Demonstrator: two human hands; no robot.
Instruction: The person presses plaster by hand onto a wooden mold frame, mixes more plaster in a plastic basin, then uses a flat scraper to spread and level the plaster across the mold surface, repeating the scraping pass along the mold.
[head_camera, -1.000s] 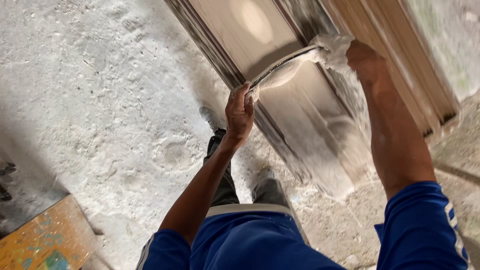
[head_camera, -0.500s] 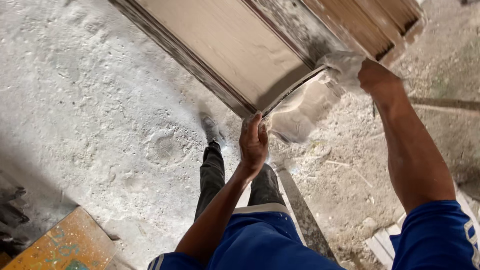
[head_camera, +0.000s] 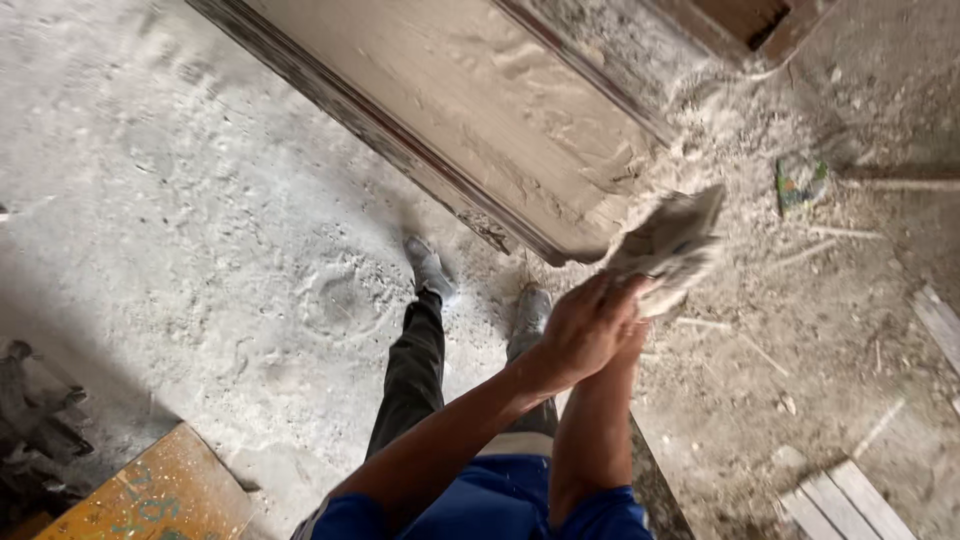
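Dusty floor (head_camera: 200, 200) is spreading below the leaning wooden panel (head_camera: 480, 110); both hands, left hand (head_camera: 585, 330) and right hand (head_camera: 632, 335), are closing around a crumpled sanding sheet (head_camera: 668, 243) (blurred) just beside the panel's lower corner, and loose dust could be making it slip.

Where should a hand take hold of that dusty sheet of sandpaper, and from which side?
Probably by its near, lower edge, coming from below on the person's side. The sandpaper fans up and away toward the wooden panel, and its near end is already bunched where the left hand and right hand meet. The far end hangs loose and blurred.
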